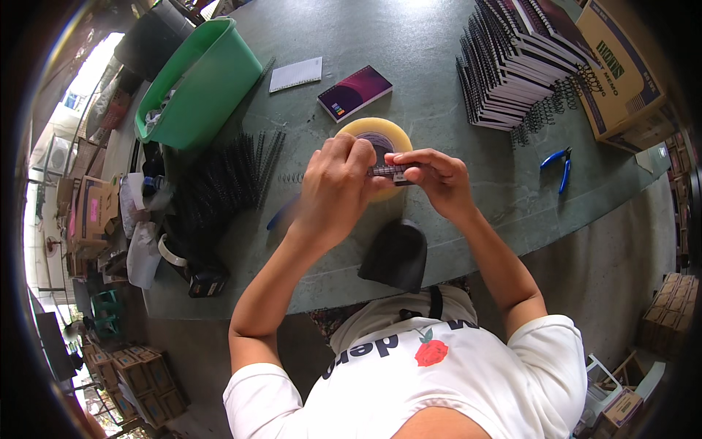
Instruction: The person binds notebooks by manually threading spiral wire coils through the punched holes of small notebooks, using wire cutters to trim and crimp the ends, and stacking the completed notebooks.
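Observation:
Over the green table (468,183), my left hand (335,186) and my right hand (433,178) meet on a small spiral-bound notebook (387,170). Only its dark edge and the wire binding show between my fingertips. Both hands pinch it, left from the left side, right from the right. Directly beneath them lies a big roll of yellowish packing tape (376,135). A black pouch (396,254) rests by the table's near edge under my wrists.
A stack of spiral notebooks (512,62) and loose wire coils (552,110) sit far right beside a cardboard box (621,69). Blue pliers (559,164), a purple notebook (355,91), a white pad (295,74), a green bin (201,84) and black binding combs (227,179) surround me.

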Motion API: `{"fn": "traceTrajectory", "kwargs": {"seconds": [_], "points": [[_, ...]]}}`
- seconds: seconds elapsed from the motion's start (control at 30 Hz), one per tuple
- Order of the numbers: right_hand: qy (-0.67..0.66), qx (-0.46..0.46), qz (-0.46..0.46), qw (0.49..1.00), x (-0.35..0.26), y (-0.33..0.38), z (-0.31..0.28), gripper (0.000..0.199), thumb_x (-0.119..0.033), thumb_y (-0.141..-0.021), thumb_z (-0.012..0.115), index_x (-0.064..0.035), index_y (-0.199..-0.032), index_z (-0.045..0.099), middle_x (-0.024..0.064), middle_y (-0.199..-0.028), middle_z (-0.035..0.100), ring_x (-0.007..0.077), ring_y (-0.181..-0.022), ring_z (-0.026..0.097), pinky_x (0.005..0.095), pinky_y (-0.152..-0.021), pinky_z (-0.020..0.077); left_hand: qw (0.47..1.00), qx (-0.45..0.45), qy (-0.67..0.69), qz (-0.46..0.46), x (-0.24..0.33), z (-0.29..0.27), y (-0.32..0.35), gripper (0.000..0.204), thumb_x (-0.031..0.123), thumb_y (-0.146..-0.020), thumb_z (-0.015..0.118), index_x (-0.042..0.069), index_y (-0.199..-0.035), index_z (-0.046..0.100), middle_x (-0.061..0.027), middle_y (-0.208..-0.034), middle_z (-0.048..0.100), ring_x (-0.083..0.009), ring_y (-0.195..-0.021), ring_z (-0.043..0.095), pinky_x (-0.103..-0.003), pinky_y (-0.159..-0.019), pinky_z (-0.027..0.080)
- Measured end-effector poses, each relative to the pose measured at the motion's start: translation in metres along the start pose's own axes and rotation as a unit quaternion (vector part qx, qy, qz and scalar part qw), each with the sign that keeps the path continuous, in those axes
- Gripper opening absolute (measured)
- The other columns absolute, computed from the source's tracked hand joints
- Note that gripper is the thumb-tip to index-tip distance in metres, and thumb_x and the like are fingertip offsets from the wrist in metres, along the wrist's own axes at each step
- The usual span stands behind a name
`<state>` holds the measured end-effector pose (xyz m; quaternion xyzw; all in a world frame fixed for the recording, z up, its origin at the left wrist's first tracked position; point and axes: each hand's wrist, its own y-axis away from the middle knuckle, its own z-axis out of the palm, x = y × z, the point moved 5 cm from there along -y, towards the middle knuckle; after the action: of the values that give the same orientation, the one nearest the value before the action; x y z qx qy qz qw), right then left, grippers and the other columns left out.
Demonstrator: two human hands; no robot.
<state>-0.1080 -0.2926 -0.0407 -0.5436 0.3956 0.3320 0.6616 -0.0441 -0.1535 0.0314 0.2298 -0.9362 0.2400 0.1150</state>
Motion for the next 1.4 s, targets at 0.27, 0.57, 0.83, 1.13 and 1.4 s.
{"fn": "traceTrajectory", "kwargs": {"seconds": [0.27,0.57,0.83,1.13,1.4], "points": [[0.059,0.042,0.035,0.997,-0.003,0.003,-0.003,0.021,0.002,-0.08,0.064,0.0001,-0.102,0.064,0.0072,-0.096,0.068,0.0146,-0.091,0.064,0.0257,-0.08,0.0516,0.995,-0.008,-0.013,0.096,0.005,0.005,-0.003,0.038,0.02,-0.073,0.073,0.006,-0.105,0.058,-0.0103,-0.098,0.061,-0.0274,-0.088,0.059,-0.039,-0.075,0.042],[0.19,0.042,0.136,0.971,-0.021,0.003,-0.011,0.019,0.0,-0.085,0.059,0.0021,-0.104,0.062,0.0082,-0.09,0.067,0.0114,-0.074,0.065,0.0239,-0.062,0.0528,0.993,0.007,-0.026,0.115,0.014,0.008,-0.011,0.02,0.015,-0.08,0.065,0.006,-0.096,0.058,-0.008,-0.087,0.062,-0.0248,-0.085,0.059,-0.038,-0.074,0.042],[-0.001,0.045,0.166,0.985,-0.006,0.006,-0.009,0.024,0.005,-0.091,0.041,0.0046,-0.109,0.056,0.0104,-0.093,0.064,0.0164,-0.085,0.066,0.0275,-0.078,0.0553,0.993,0.015,0.017,0.115,0.011,0.01,-0.018,0.018,0.015,-0.082,0.063,0.006,-0.096,0.058,-0.0098,-0.086,0.063,-0.0287,-0.084,0.061,-0.038,-0.075,0.043],[0.0,0.051,0.15,0.987,-0.011,0.005,-0.008,0.021,-0.001,-0.092,0.048,0.0035,-0.111,0.057,0.0093,-0.09,0.065,0.0143,-0.083,0.066,0.0262,-0.074,0.0562,0.989,-0.045,0.131,0.053,0.0,0.01,-0.024,0.016,0.016,-0.082,0.064,0.005,-0.092,0.058,-0.0103,-0.084,0.062,-0.0292,-0.081,0.061,-0.039,-0.07,0.045],[-0.039,0.075,0.163,0.983,-0.006,0.005,-0.006,0.019,0.001,-0.092,0.049,0.0046,-0.108,0.058,0.01,-0.093,0.065,0.0154,-0.085,0.066,0.0264,-0.075,0.056,0.991,-0.06,0.075,0.096,-0.003,0.009,-0.023,0.015,0.008,-0.076,0.067,0.003,-0.083,0.055,-0.0117,-0.08,0.06,-0.0315,-0.079,0.059,-0.038,-0.071,0.046]]}}
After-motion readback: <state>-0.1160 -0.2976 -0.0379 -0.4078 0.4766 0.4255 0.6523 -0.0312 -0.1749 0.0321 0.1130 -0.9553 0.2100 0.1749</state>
